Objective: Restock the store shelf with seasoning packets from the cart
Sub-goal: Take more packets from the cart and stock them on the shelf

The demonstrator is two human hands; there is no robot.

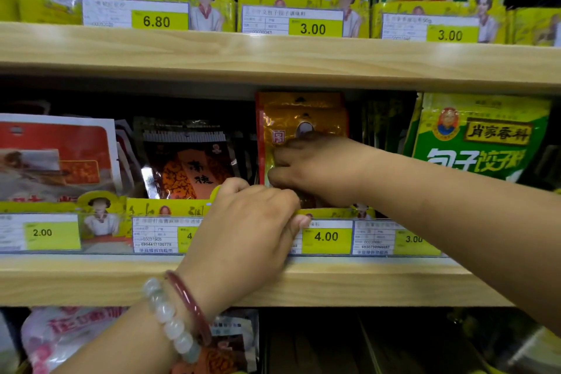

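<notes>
1. My left hand, with a bead bracelet and a red bangle at the wrist, sits at the front lip of the middle shelf. Its fingers are curled over the yellow price rail, thumb tip on the 4.00 tag. Whether they pinch the rail or only brace on it, I cannot tell.
2. My right hand reaches in behind the rail, fingers curled on the front orange seasoning packets, which stand upright in their slot.
3. Risk: the rail stands up in front of the slot. If a packet's bottom edge catches on it, the packet buckles or tips forward off the shelf.
4. Risk: the stack looks tight under the upper shelf. Pushing hard could crumple the front packet or shove the rear ones askew.
5. Neighbours crowd both sides: a dark packet just left, a green packet to the right. A sideways slip mixes the rows.
6. The cart is not in view.
</notes>
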